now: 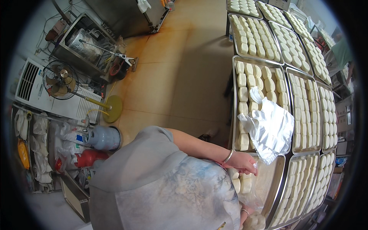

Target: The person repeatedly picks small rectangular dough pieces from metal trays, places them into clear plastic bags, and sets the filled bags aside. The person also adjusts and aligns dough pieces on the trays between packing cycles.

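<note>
My left hand (244, 164), with a bangle at its wrist, pinches the edge of a clear plastic bag (251, 198) above a metal tray (270, 179). Pale blocks of dough (245, 185) lie on that tray beside my body. Lower down, my right hand (248, 212), also wearing a bangle, is at the bag's other end, close to rounded pale pieces (254, 222) that seem to be under plastic. Its fingers are mostly hidden. Just past my left hand, a stack of shiny thin plastic bags (271, 126) covers part of another tray (234, 106) of dough pieces.
More trays (304, 112) of dough pieces stand edge to edge across the table. Behind me are a standing fan (61, 80), a grey gas cylinder (105, 138) and a red one (92, 158). Another person's green clothing (340, 53) shows at the far right.
</note>
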A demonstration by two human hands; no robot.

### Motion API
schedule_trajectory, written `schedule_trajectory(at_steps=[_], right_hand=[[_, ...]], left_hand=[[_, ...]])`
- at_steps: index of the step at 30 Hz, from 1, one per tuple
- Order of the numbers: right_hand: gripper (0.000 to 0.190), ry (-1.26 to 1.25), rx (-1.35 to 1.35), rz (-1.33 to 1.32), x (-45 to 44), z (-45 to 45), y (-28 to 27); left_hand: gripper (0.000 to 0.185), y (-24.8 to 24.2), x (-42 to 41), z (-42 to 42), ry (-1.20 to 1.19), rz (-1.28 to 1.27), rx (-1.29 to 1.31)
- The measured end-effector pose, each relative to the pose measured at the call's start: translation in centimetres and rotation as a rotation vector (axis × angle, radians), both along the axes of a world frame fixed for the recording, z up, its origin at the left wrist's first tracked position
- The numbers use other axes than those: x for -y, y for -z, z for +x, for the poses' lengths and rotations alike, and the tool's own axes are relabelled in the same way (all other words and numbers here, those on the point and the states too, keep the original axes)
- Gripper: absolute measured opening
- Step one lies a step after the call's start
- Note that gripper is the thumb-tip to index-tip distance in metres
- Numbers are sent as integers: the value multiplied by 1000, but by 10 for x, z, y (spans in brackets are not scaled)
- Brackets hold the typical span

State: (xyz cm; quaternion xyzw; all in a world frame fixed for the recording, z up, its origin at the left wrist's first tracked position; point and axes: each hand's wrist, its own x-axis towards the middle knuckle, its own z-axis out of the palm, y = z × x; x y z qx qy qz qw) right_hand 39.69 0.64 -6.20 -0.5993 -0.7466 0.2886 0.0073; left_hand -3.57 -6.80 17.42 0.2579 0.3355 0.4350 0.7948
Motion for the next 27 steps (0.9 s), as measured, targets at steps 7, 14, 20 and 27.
schedule_trajectory(at_steps=[7, 14, 20, 27], right_hand=[[57, -25, 281, 64, 17, -7, -22], [74, 111, 246, 157, 19, -16, -37], [89, 143, 282, 24, 29, -15, -70], [85, 187, 329, -27, 38, -24, -79]], left_hand=[[26, -9, -3, -4, 58, 11, -103], [39, -15, 1, -4, 46, -74, -11], [40, -19, 0, 19, 110, -39, -89], [38, -19, -11, 24, 143, -19, -73]])
